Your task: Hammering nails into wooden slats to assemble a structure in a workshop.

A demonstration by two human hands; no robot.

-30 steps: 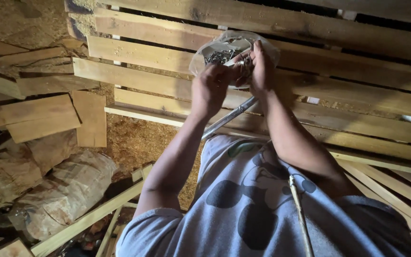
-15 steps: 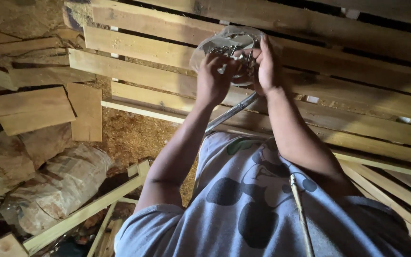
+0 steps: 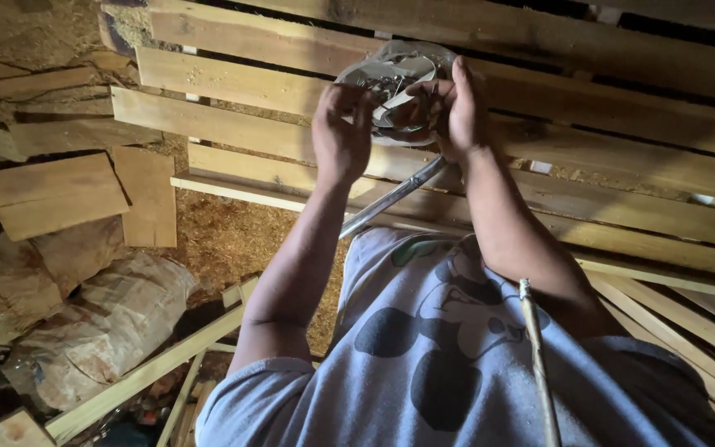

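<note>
A round pale fixture (image 3: 391,68) with wires and metal parts inside sits against the wooden slats (image 3: 233,83). My left hand (image 3: 339,132) grips its left edge, fingers curled into the open middle. Its right side is under my right hand (image 3: 458,109), whose fingers are closed on a pale strip inside it. A silvery flexible cable (image 3: 391,197) runs from below the fixture down between my forearms to my grey printed shirt (image 3: 448,348). The hands hide much of the fixture's inside.
Wooden slats (image 3: 622,132) span the whole area behind the fixture. Loose boards (image 3: 59,190) and wrapped bundles (image 3: 101,323) lie at the left, over sawdust (image 3: 233,240). A thin rod (image 3: 537,364) crosses my shirt at the right, and long battens (image 3: 151,372) lean at the lower left.
Both hands stay on the fixture; my right hand's fingers have shifted from the rim toward its middle. The view has drifted slightly.
</note>
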